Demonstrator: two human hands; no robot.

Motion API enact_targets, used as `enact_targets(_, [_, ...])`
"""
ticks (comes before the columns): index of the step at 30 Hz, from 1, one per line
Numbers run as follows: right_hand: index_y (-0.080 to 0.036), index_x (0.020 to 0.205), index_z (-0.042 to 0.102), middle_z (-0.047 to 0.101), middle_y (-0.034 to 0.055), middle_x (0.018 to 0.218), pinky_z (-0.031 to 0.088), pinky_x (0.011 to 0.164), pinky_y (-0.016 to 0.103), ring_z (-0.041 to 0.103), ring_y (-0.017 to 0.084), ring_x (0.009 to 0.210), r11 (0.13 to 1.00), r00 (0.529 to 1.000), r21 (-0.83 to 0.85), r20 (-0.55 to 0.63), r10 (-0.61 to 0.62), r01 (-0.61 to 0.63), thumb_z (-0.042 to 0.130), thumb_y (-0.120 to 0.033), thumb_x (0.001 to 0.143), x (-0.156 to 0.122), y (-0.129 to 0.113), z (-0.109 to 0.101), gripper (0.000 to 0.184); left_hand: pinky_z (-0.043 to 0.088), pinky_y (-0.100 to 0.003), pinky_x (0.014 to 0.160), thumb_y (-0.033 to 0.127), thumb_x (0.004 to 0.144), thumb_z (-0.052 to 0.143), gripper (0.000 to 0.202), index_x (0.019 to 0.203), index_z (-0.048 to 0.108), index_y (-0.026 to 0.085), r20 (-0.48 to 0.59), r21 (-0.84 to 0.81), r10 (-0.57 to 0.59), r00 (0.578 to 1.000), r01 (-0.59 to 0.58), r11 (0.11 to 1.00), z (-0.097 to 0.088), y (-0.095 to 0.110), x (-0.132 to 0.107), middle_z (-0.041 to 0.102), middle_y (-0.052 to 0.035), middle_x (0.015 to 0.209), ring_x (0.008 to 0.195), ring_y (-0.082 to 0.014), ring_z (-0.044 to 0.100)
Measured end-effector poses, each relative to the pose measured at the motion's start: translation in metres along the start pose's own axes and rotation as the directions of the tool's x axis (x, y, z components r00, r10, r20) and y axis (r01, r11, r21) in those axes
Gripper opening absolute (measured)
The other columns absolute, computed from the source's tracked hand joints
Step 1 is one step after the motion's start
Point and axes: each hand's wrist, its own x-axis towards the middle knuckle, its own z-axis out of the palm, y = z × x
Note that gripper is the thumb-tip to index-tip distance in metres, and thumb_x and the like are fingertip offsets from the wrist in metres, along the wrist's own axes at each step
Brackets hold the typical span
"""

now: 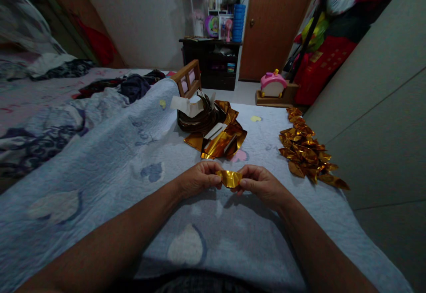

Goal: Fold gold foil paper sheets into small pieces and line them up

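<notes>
A small folded piece of shiny gold foil paper point(230, 179) is stretched between my two hands, just above the bed cover. My left hand point(201, 180) pinches its left end between thumb and fingers. At the right end, my right hand point(258, 181) grips it the same way. Beyond my hands lie loose gold foil sheets point(221, 142), some showing a white side. Behind them sits a dark, round stack of paper point(196, 117) with white pieces on top. To the right is a long heap of folded gold foil pieces point(304, 146).
The pale blue bed cover point(133, 186) with heart shapes spreads under everything. A wooden bed rail point(189, 79) stands at the far end. Crumpled clothes point(135, 88) lie on the left. A pink toy point(273, 83) stands past the bed, and a grey panel point(382, 120) rises along the right edge.
</notes>
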Motion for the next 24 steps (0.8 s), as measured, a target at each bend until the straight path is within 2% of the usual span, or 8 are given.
enact_targets(9, [-0.017,0.083,0.068,0.073,0.0008,0.074,0.05,0.064,0.027,0.064,0.012,0.065,1.0,1.0,-0.015,0.001,-0.016,0.016,0.086,-0.043,0.073,0.0008,0.0024,-0.0028,0.033,0.044,-0.023,0.064,0.034,0.063,0.094,0.038,0.082,0.068,0.013,0.018,-0.022,0.01,1.0,-0.01,1.0,-0.0014,-0.0036,0.0016,0.072,-0.0027,0.073,0.065,-0.0123,0.064])
enact_targets(17, [-0.017,0.08,0.068,0.068,-0.0014,0.069,0.043,0.061,0.025,0.057,0.01,0.061,0.999,0.999,-0.032,-0.03,-0.03,0.029,0.086,-0.04,0.072,0.0005,0.0033,-0.0017,0.031,0.045,-0.022,0.063,0.033,0.063,0.094,0.037,0.081,0.069,0.013,0.023,-0.011,0.012,1.0,-0.012,1.0,-0.0006,-0.0032,0.0025,0.073,-0.0028,0.074,0.065,-0.0114,0.064])
enact_targets(24, [-0.017,0.083,0.071,0.071,0.0002,0.073,0.048,0.067,0.027,0.063,0.012,0.065,0.999,0.999,-0.026,-0.025,-0.022,0.022,0.086,-0.042,0.072,0.0001,0.0019,-0.0045,0.031,0.046,-0.022,0.064,0.034,0.063,0.094,0.037,0.082,0.07,0.013,0.009,-0.015,0.013,1.0,-0.013,1.0,-0.0006,-0.0015,0.0016,0.073,-0.0028,0.073,0.064,-0.0117,0.065])
